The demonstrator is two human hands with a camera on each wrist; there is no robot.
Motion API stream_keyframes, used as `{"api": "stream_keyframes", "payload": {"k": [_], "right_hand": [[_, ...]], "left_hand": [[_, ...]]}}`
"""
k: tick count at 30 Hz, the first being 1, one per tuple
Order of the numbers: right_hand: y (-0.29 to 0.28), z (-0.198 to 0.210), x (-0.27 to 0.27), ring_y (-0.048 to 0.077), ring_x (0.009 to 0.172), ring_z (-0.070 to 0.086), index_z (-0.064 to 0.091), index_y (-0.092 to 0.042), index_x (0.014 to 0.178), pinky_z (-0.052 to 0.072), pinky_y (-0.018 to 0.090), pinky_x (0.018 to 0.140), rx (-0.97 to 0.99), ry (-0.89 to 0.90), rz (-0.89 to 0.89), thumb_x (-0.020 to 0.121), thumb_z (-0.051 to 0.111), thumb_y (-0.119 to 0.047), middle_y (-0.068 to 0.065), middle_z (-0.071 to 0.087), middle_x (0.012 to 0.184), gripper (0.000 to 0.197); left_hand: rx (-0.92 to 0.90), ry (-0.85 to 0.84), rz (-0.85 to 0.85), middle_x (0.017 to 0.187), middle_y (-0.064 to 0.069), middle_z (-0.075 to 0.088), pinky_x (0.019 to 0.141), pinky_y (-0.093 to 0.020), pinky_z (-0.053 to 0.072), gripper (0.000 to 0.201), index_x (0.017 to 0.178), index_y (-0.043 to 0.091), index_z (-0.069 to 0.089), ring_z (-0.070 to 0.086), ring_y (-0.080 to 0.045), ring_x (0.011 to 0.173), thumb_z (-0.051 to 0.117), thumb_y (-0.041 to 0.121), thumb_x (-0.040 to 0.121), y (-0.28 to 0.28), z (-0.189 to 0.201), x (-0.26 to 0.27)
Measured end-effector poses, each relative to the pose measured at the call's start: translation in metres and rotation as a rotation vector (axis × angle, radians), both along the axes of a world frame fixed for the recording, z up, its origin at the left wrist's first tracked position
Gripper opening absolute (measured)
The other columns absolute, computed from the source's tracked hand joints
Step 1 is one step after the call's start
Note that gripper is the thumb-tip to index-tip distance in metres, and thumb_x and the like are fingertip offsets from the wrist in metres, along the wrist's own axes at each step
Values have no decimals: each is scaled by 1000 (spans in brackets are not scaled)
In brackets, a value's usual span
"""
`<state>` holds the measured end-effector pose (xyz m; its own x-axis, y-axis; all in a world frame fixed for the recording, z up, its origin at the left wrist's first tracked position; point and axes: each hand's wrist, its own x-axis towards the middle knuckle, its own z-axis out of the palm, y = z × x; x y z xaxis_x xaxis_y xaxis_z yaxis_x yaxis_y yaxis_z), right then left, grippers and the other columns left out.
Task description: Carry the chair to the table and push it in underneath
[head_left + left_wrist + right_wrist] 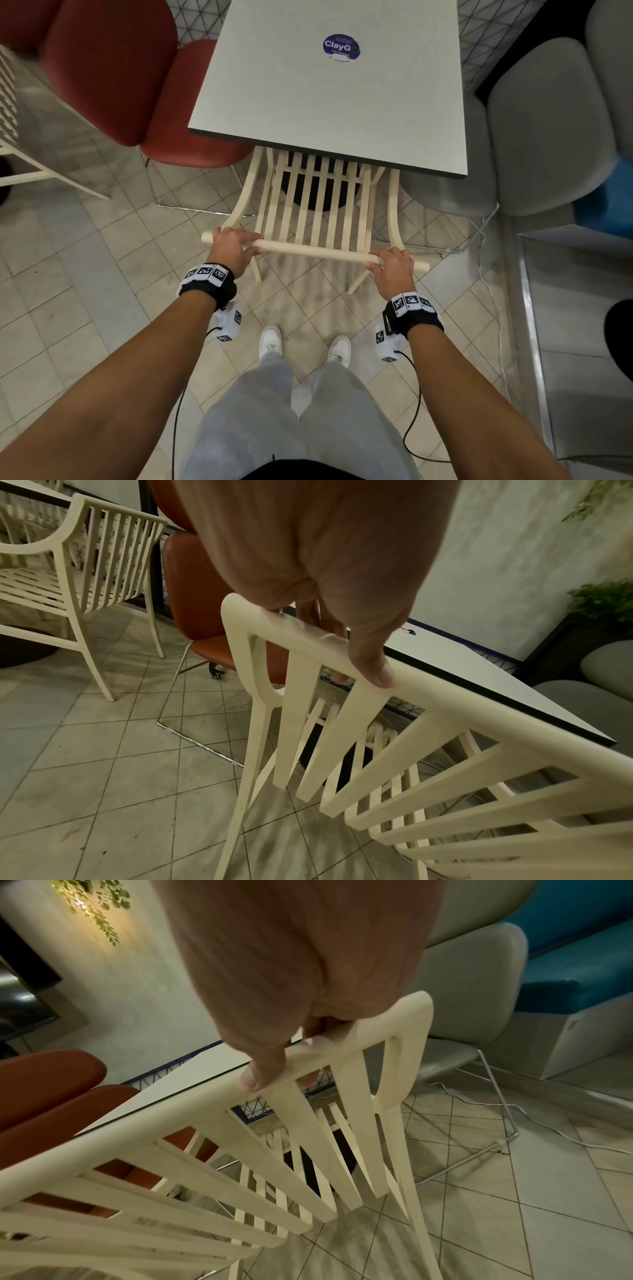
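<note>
A cream slatted chair [318,209] stands at the near edge of a pale grey table [329,96], its seat reaching under the tabletop. My left hand [233,245] grips the left end of the chair's top rail [315,251], fingers curled over it. My right hand [390,262] grips the rail's right end the same way. In the left wrist view my left hand [342,642] wraps the rail [479,718] with the thumb on top. In the right wrist view my right hand [274,1058] wraps the rail [154,1118] beside the table's edge [192,1069].
A red chair [137,85] stands left of the table, a grey chair [541,130] right of it. Another cream chair [68,561] is further left. A white cable [489,294] runs over the tiled floor on the right. A blue bench [582,969] lies beyond.
</note>
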<state>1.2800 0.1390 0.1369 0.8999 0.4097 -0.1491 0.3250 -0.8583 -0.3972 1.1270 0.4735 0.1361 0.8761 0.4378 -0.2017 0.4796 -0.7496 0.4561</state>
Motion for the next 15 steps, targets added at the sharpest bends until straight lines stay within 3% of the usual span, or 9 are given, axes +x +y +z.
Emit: {"api": "stream_keyframes", "payload": {"k": [8, 15], "right_hand": [[-1, 5, -1, 26, 106, 47, 71, -20, 118, 34, 40, 100, 8, 36, -1, 90, 68, -36, 4, 65, 110, 32], [-11, 13, -4, 25, 113, 48, 68, -17, 122, 37, 36, 103, 92, 97, 1, 89, 71, -33, 4, 63, 115, 37]], "left_hand": [[3, 16, 5, 114, -1, 78, 116, -51, 26, 30, 116, 27, 78, 61, -28, 110, 75, 41, 90, -2, 1, -1], [46, -10, -8, 116, -1, 78, 113, -49, 35, 33, 118, 25, 77, 65, -27, 109, 73, 42, 91, -7, 7, -3]]}}
